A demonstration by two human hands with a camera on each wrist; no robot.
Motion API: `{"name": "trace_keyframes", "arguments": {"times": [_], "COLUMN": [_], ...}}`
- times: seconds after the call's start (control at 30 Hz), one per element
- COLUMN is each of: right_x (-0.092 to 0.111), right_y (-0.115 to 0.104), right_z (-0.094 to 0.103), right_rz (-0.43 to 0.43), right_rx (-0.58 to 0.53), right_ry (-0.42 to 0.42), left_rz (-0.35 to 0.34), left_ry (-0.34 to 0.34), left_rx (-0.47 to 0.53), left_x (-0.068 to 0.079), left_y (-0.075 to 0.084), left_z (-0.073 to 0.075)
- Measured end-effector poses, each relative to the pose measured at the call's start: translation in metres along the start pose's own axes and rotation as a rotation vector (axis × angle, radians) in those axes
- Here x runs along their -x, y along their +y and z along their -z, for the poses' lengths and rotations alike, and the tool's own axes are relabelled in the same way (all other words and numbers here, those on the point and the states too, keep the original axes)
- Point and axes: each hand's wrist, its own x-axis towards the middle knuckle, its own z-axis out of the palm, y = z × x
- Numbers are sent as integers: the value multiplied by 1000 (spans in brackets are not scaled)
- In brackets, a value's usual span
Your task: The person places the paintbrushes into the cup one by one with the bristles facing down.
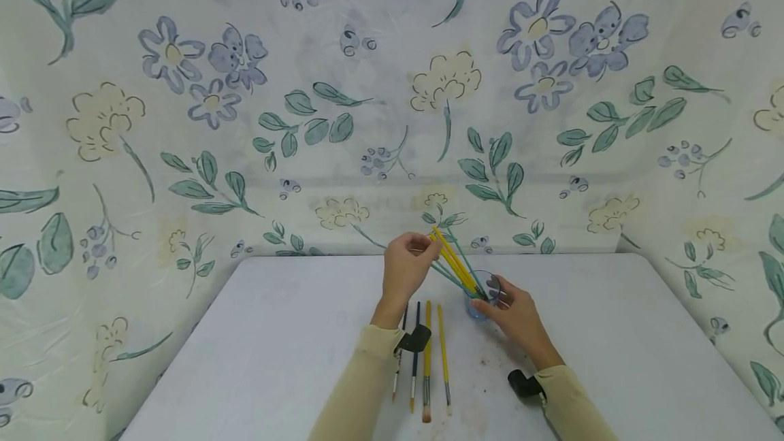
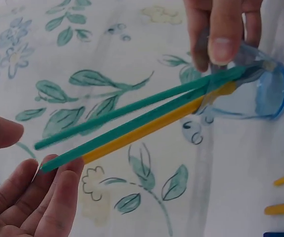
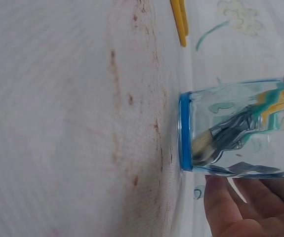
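Note:
My right hand (image 1: 519,313) grips a clear blue-tinted glass (image 1: 480,311), thumb on the near side and fingers round the far side. Yellow-handled paintbrushes (image 1: 454,260) and green-handled paintbrushes (image 2: 132,108) lean in it, handles up and to the left. In the right wrist view, their bristles (image 3: 203,148) are down inside, near the thick blue base. My left hand (image 1: 407,267) is at the upper ends of the handles. Its fingertips (image 2: 70,170) touch a green handle's end, while the thumb (image 2: 6,132) stands apart from it.
Several paintbrushes lie side by side on the white table (image 1: 257,346), bristles toward me: dark-handled brushes (image 1: 415,352) at left, yellow-handled brushes (image 1: 427,346) at right. Brownish smudges (image 1: 484,361) mark the surface. A floral cloth (image 1: 392,155) hangs behind the table.

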Motion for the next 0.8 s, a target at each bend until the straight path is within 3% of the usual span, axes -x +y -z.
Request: {"name": "trace_keyframes", "arguments": {"times": [0.23, 0.47, 0.6, 0.8], "right_x": [1, 1, 0, -1], "right_y": [-1, -1, 0, 3], "right_z": [0, 0, 1, 1], "right_rz": [-9, -14, -5, -2], "right_rx": [10, 13, 12, 4], "right_ry": [-3, -3, -3, -4], "left_rz": [-2, 84, 147, 286], "left_ry": [47, 64, 10, -143], "left_rx": [13, -34, -161, -369], "left_x": [-4, 0, 6, 21], "left_y": [-2, -19, -36, -65], "left_z": [19, 38, 46, 50]}}
